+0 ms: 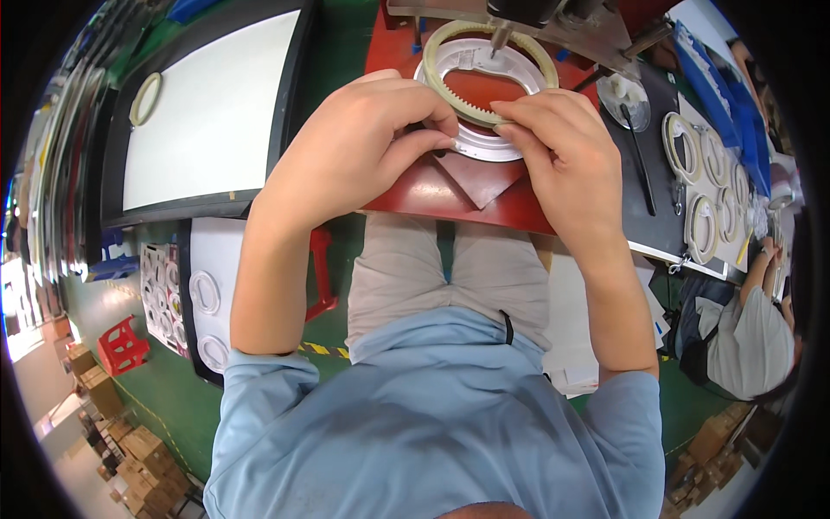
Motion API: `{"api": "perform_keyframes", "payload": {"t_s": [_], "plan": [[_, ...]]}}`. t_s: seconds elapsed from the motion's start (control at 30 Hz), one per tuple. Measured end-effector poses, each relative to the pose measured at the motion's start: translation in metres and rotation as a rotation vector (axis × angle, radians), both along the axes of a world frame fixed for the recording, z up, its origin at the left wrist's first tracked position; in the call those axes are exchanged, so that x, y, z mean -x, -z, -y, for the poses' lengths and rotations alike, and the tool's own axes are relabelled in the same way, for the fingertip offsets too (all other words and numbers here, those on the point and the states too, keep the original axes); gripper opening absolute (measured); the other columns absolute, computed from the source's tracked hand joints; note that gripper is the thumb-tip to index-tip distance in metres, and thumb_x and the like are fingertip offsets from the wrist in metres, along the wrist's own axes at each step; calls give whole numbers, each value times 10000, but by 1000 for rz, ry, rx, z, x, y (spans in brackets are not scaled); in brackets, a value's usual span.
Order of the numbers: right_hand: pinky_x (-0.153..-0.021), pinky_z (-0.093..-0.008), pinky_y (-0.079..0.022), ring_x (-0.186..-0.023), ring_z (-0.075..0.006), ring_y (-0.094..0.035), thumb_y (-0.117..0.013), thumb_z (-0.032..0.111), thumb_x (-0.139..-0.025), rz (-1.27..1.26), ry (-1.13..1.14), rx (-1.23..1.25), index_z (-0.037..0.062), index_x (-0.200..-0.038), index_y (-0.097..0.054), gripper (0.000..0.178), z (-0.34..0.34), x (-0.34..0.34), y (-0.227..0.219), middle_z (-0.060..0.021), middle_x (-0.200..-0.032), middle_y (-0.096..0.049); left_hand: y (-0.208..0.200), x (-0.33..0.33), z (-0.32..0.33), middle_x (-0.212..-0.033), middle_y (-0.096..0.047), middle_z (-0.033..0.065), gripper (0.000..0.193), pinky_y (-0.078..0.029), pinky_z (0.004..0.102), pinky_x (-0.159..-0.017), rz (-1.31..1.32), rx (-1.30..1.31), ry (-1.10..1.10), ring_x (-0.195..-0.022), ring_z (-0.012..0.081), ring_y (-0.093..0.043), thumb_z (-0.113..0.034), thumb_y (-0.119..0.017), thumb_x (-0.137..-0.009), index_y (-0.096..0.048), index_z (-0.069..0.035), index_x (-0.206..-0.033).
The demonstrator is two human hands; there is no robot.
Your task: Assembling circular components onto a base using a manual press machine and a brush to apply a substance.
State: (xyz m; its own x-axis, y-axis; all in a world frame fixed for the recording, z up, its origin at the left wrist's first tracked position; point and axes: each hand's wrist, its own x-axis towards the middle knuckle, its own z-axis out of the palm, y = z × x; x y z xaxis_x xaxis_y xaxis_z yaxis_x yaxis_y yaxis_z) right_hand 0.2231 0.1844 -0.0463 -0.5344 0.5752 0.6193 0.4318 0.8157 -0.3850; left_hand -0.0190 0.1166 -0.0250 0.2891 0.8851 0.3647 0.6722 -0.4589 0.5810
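A white ring-shaped part [490, 149] with a wide opening rests on the red machine table. Tilted over it is a cream ring gear [543, 56], with teeth along its inner edge. My left hand [367, 134] is closed at the left near side, thumb and forefinger pinching the white part's rim. From the right, my right hand [566, 147] pinches the near edge of the ring gear between thumb and forefinger. A metal tool tip [500, 39] of the machine points down inside the ring gear. The other fingers of both hands are curled and partly hidden.
The red table [406, 192] carries a metal plate [480, 177] near its front edge. To the left, a white-topped tray [216, 112] bears another cream ring [146, 99]. On the right are a clear dish [624, 99], a black-handled brush [640, 160] and several assembled rings [702, 229].
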Motion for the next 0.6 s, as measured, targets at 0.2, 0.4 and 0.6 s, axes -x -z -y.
{"api": "perform_keyframes", "payload": {"t_s": [0.2,0.4,0.6], "plan": [[-838,-387,-567,-980,-274,-691,-821,81,-879,27,-1,18,58,-1053,-820,176,0,0,-3,-61,-990,-756,3,5,-8,-939,-730,87,96,-543,365,-776,-12,-13,55,-880,275,-664,-59,-774,-912,-747,-28,-999],[-838,-391,-565,-975,-283,-689,-819,79,-877,53,-26,-10,57,-1062,-818,186,-1,-1,-5,-70,-996,-753,7,4,-7,-984,-727,82,87,-547,396,-852,-40,-75,105,-936,296,-663,-41,-775,-893,-753,-27,-976],[-834,-395,-542,-966,-266,-692,-837,89,-854,95,-34,-51,70,-1055,-821,203,1,-2,-4,-52,-985,-750,15,-11,28,-1156,-697,107,271,-562,404,-918,-251,-304,-115,-1087,305,-668,-45,-793,-850,-795,-60,-1120]]}}
